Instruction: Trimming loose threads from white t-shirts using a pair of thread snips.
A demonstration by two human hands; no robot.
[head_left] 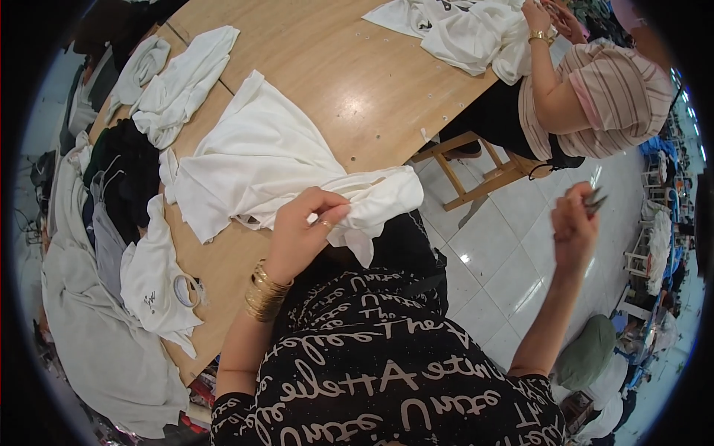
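Observation:
A white garment [256, 152] lies spread on the table, with one end drawn over the near edge toward my lap. My left hand [303, 227] is closed on that end, pinching the cloth between thumb and fingers; gold bangles circle the wrist. Out to the right, away from the cloth and above the floor, my right hand [574, 227] is raised and closed. From its fist stick out the short dark metal blades of what look like thread snips [594, 201], a little blurred.
Folded white garments [182, 89] lie at the table's far left. A white cloth with a tape roll [186, 291] rests by the left edge, near piled grey clothes [97, 327]. A co-worker [595, 93] handles white cloth [476, 37] at the far right, beside a wooden stool [476, 186].

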